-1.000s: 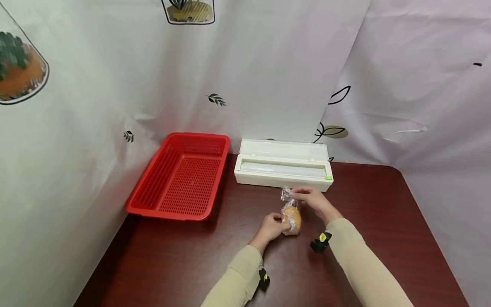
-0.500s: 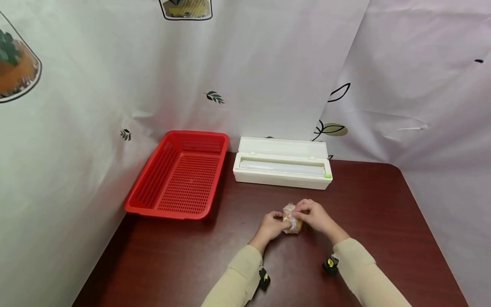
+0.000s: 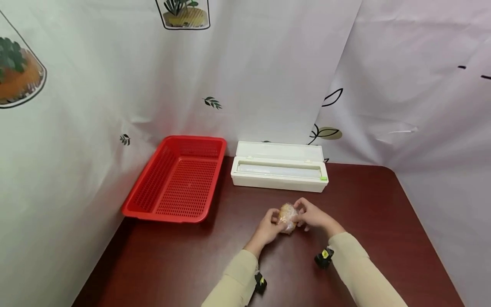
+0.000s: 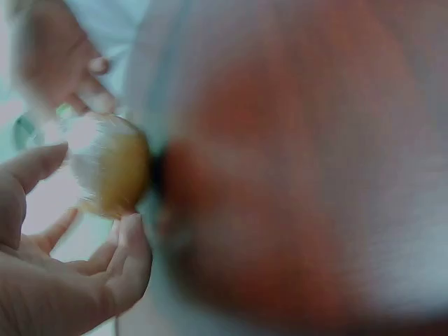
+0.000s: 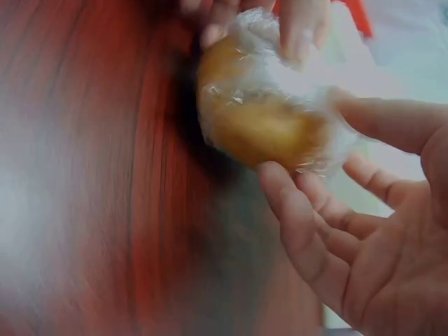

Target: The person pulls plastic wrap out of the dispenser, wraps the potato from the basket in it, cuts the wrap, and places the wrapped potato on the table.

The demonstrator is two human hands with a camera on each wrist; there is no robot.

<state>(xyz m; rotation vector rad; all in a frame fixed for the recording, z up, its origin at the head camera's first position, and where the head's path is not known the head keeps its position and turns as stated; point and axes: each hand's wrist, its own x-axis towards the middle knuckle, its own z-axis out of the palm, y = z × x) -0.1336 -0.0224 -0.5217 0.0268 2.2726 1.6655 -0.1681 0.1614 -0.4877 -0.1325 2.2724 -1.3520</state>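
A rounded yellow-brown item wrapped in clear cling film (image 3: 287, 218) is held just over the table in front of the white box; its exact kind is hard to tell through the film. My left hand (image 3: 267, 227) grips it from the left with thumb and fingers. From the right, the fingertips and thumb of my right hand (image 3: 312, 215) hold its other side. Crinkled film (image 5: 259, 28) gathers at one end in the right wrist view. The left wrist view, partly blurred, has the wrapped item (image 4: 115, 168) between both hands.
A white cling film box (image 3: 280, 183) stands at the back of the dark red-brown table (image 3: 184, 264), lid up, with a film roll inside and a green tab at its right end. On the left lies a red slotted basket (image 3: 163, 216). Patterned white cloth hangs behind.
My right hand has come down from the twisted tail of film above the item to the item's right side. The tail now lies folded against it. The item has been turned in my hands.
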